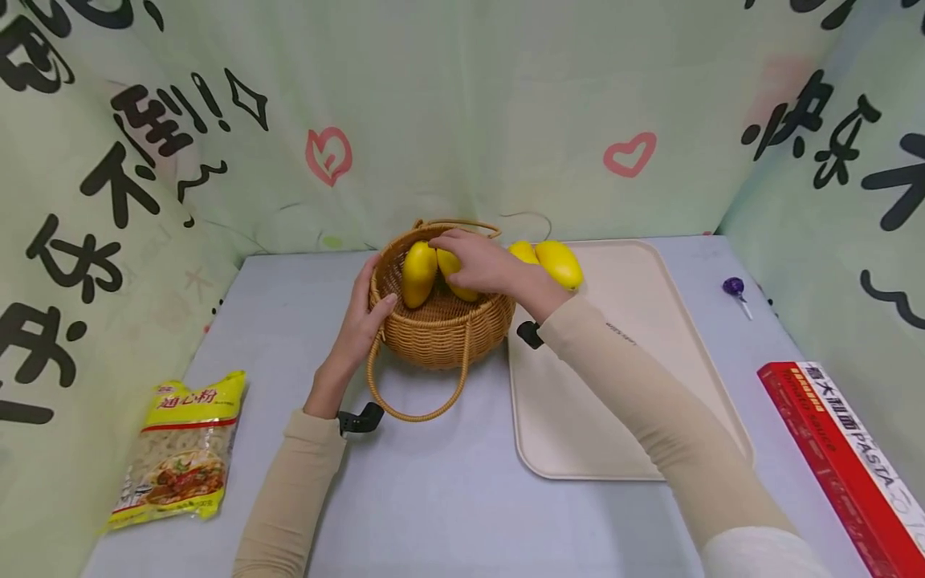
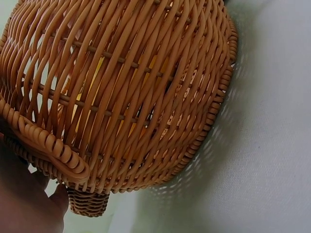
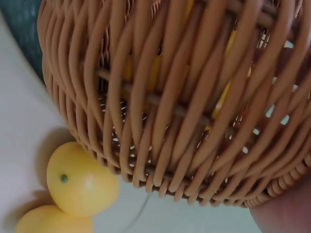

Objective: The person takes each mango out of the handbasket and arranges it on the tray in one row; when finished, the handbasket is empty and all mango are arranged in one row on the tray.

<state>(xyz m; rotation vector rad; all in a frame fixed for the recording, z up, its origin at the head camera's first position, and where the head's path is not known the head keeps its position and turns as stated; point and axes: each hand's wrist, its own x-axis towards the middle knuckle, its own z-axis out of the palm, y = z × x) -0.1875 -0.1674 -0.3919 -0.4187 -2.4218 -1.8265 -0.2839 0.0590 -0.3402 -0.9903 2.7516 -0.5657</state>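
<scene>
A round wicker basket [image 1: 441,341] with looped handles stands tilted toward me at the far side of the table. My left hand [image 1: 359,317] grips its left rim, thumb on the near side; the left wrist view shows that hand at the basket's edge [image 2: 63,155]. Inside lie two yellow mangoes, the left one [image 1: 419,274] in plain sight. My right hand [image 1: 477,261] reaches over the right rim and holds the other mango [image 1: 465,294], partly covering it. Through the weave in the right wrist view, only slivers of yellow show.
Two more mangoes [image 1: 559,265] lie at the far left corner of a beige tray [image 1: 621,385], right of the basket. A bag of pasta [image 1: 181,453] lies at left. A red pasta box [image 1: 838,457] and a purple lollipop [image 1: 733,286] are at right. Curtains [image 1: 470,120] enclose the table.
</scene>
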